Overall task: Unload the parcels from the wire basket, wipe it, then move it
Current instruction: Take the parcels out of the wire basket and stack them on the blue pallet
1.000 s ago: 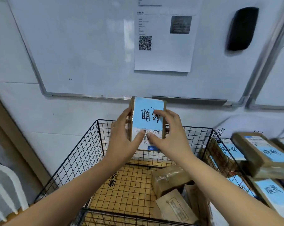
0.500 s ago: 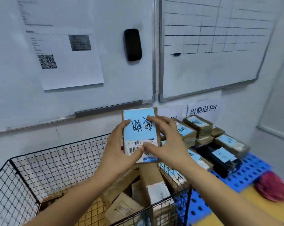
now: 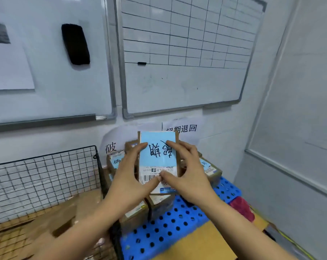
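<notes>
A small cardboard parcel with a blue label and black handwriting is held upright between both hands. My left hand grips its left edge, thumb across the barcode. My right hand grips its right edge, thumb meeting the left thumb. The parcel hangs above a pile of similar labelled parcels stacked on a blue perforated pallet. The black wire basket stands at the left, its corner post beside my left forearm; brown cardboard lies inside it.
Two whiteboards hang on the wall ahead, with a black eraser on the left one. A paper sign with black characters is taped above the pile. A pink cloth lies right of the pallet. A white wall closes the right side.
My view and both hands have swung right with the parcel, from over the basket to above the pile on the blue pallet. The grip on the parcel is the same.
</notes>
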